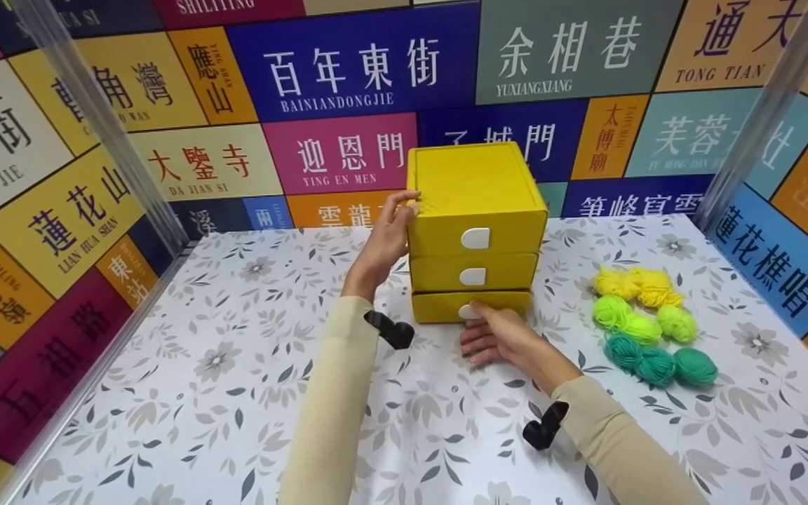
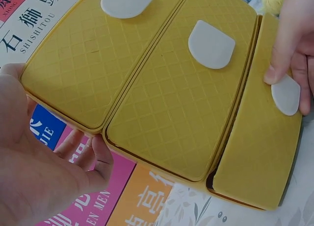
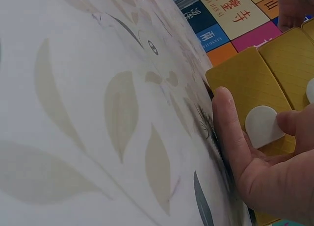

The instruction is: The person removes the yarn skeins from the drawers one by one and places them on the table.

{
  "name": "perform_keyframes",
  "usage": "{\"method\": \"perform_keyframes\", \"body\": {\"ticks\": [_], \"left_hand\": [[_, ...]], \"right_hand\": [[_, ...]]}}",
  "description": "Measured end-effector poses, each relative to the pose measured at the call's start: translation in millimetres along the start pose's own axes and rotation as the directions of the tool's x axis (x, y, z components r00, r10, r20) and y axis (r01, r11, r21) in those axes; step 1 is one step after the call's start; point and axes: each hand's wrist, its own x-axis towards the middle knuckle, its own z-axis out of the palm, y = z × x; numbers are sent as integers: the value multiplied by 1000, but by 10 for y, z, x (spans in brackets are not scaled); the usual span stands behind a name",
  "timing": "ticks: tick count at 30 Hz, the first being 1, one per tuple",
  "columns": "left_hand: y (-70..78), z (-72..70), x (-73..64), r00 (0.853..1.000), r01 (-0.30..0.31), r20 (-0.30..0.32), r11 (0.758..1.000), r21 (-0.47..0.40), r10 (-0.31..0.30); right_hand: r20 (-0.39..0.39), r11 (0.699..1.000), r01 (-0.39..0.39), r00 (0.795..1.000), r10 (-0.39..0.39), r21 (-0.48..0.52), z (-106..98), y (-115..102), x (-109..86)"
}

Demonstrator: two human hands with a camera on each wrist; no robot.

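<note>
A yellow three-drawer cabinet [image 1: 474, 179] stands upright on the table, each drawer front bearing a white tab handle. My left hand [image 1: 388, 235] rests against the cabinet's upper left side, its fingers along the edge of that side in the left wrist view. Low at the front, my right hand [image 1: 506, 337] has its thumb on the bottom drawer's white handle [image 2: 286, 95] and its other fingers beneath. The bottom drawer [image 2: 250, 152] sits slightly forward of the two above, with a dark gap along its top edge. Its inside is hidden.
Right of the cabinet lie yarn balls in rows: yellow yarn [image 1: 635, 285], lime yarn [image 1: 639, 327] and green yarn [image 1: 656, 366]. The table [image 1: 236, 407] has a leaf-patterned cover. Colourful sign-covered panels [image 1: 348, 63] enclose the back and sides.
</note>
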Motion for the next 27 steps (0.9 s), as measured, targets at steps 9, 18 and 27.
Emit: {"method": "perform_keyframes", "body": {"ticks": [9, 18, 27], "left_hand": [[-33, 6, -21, 1000, -1, 18, 1000, 17, 1], [-73, -40, -86, 999, -39, 17, 995, 87, 38], [-180, -283, -256, 998, -64, -4, 972, 228, 66]], "right_hand": [[7, 1000, -11, 1000, 11, 0, -45, 59, 18], [33, 999, 13, 999, -14, 39, -117, 149, -43], [-87, 993, 29, 995, -39, -118, -480, 83, -266]]}}
